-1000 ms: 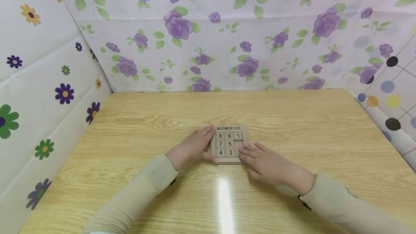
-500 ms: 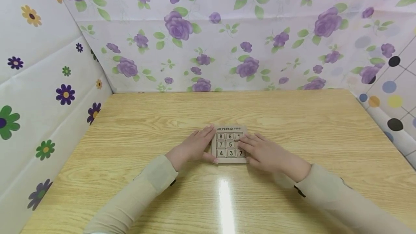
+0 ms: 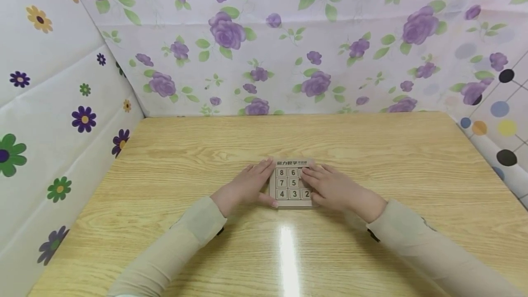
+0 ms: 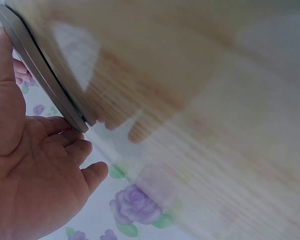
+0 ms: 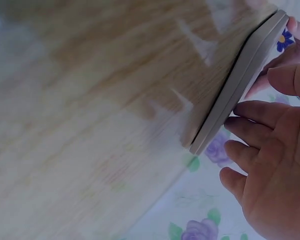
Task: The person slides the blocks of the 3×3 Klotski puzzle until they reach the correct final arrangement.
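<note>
In the head view, a number puzzle (image 3: 288,203) lies flat on the wooden surface (image 3: 198,145), well in from the far edge and about midway between the two far corners. Its number tiles (image 3: 293,183) show 8 and 6 in the top row, 7 and 5 in the middle, and 4, 3 and 2 at the bottom. The left hand (image 3: 246,187) rests at the puzzle's left side, fingers mostly straight, thumb spread wide to the near left corner. The right hand (image 3: 338,188) reaches over the right side, straight fingers covering the top right tile. A rose-patterned cloth (image 3: 272,58) hangs behind the far edge.

In the left wrist view, the puzzle appears edge-on, with the left thumb and some fingers against it and the little finger apart.

In the right wrist view, the right hand's fingers are slightly spaced, two by the puzzle's edge, the thumb apart.
</note>
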A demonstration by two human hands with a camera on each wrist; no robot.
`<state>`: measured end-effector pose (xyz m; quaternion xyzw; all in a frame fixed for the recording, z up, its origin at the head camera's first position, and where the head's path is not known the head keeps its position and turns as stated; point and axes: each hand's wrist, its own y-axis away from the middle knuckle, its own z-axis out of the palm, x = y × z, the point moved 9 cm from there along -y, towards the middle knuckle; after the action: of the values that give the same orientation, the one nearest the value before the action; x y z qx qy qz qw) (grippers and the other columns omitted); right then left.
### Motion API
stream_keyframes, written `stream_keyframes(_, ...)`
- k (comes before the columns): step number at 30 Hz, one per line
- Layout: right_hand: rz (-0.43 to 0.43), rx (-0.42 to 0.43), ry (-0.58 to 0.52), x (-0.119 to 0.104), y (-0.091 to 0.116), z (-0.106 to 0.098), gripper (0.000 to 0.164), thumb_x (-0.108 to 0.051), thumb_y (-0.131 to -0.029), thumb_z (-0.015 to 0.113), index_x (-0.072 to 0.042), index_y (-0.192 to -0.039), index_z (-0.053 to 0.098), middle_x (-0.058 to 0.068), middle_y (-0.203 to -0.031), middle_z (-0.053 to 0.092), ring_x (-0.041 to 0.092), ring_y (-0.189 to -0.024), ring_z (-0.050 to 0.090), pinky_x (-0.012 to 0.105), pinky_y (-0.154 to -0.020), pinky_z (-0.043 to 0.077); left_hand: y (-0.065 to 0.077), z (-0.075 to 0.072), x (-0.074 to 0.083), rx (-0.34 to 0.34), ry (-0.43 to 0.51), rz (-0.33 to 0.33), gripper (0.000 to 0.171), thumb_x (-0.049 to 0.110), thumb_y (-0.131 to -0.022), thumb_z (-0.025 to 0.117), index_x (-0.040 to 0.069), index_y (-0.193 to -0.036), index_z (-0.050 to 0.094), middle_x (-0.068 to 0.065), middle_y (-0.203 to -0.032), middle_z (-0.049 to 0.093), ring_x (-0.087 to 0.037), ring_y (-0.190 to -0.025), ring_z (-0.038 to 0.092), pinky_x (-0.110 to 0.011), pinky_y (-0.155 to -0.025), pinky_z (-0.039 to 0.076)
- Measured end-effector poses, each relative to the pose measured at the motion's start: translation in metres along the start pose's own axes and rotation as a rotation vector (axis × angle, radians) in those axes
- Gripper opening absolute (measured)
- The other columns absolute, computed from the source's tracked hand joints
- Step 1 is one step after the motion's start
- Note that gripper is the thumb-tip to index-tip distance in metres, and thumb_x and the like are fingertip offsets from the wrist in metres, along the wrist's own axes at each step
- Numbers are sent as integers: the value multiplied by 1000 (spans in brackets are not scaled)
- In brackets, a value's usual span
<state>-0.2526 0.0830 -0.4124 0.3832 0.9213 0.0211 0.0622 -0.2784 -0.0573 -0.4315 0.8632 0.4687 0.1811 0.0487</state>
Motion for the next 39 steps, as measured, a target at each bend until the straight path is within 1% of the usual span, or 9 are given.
stream_keyframes(5, -18, 9, 15, -7, 6, 0, 52, -24, -95, 47, 3, -139, 44, 18, -147, 41, 36, -139, 33, 54, -115, 24, 1, -1, 0, -3, 11, -7, 111, 60, -74, 68, 6, -153, 11, -9, -160, 7, -23, -148, 7, -45, -120, 12)
stream_keyframes(13, -26, -9, 8, -17, 15, -1, 51, -23, -95, 49, 2, -138, 46, 18, -146, 43, 35, -137, 35, 53, -115, 25, 1, -3, 1, 5, -6, 0, 111, 60, -74, 68, 5, -153, 13, -10, -160, 9, -25, -147, 10, -46, -120, 14)
stream_keyframes(20, -36, -11, -12, -15, 15, -1, 50, -24, -95, 48, 2, -139, 46, 17, -146, 43, 35, -138, 35, 54, -115, 24, 1, -2, 1, 1, -4, 1, 111, 60, -74, 68, 5, -153, 12, -10, -160, 8, -25, -148, 9, -46, -120, 13)
stream_keyframes(24, -41, -7, -35, -12, 11, -4, 52, -24, -96, 48, 2, -140, 43, 17, -147, 40, 36, -139, 32, 55, -115, 22, 1, -2, 1, 3, 4, 5, 111, 60, -74, 68, 5, -153, 12, -11, -160, 8, -26, -147, 9, -46, -120, 13)
stream_keyframes(30, -40, 12, -39, -7, -4, -8, 52, -21, -94, 48, 2, -141, 43, 16, -148, 40, 36, -140, 30, 54, -116, 22, 1, -1, 0, 10, 6, 4, 112, 61, -74, 68, 5, -153, 12, -10, -160, 8, -25, -147, 9, -45, -120, 13)
stream_keyframes(35, -35, -17, -43, -5, -15, -5, 54, -21, -93, 47, 0, -142, 41, 14, -150, 39, 34, -141, 28, 51, -118, 19, 1, -1, 0, 7, 5, 9, 111, 61, -74, 67, 6, -153, 12, -10, -160, 8, -24, -148, 9, -45, -120, 13)
stream_keyframes(39, -38, -38, -47, -7, -20, -3, 56, -21, -92, 46, 0, -143, 40, 13, -151, 37, 32, -142, 27, 51, -118, 18, 1, -1, 0, 5, 7, 9, 111, 61, -75, 67, 6, -153, 12, -10, -160, 8, -24, -148, 9, -46, -120, 14)
